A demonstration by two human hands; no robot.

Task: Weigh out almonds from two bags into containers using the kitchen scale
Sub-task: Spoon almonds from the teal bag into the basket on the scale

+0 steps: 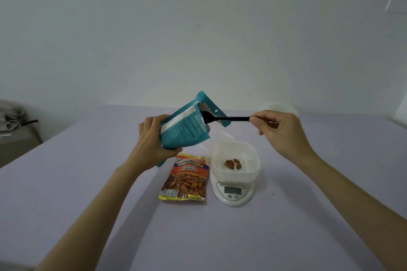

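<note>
- Both hands are raised over the lilac worktop [88, 182].
- Left hand [154, 138] wraps its fingers and thumb round the lower part of a teal bag [185, 125], which is tilted with its open mouth up and to the right.
- Right hand [277, 130] pinches the end of a black spoon [229, 118] between thumb and fingertips; the spoon's head is inside the bag's mouth.
- A white container [235, 154] sits on the kitchen scale [231, 193], with a few almonds [232, 164] on its bottom.
- An orange bag [185, 180] marked "Salted Almonds" lies flat just left of the scale.
- A pale translucent container [283, 109] stands at the far edge, behind the right hand.
</note>
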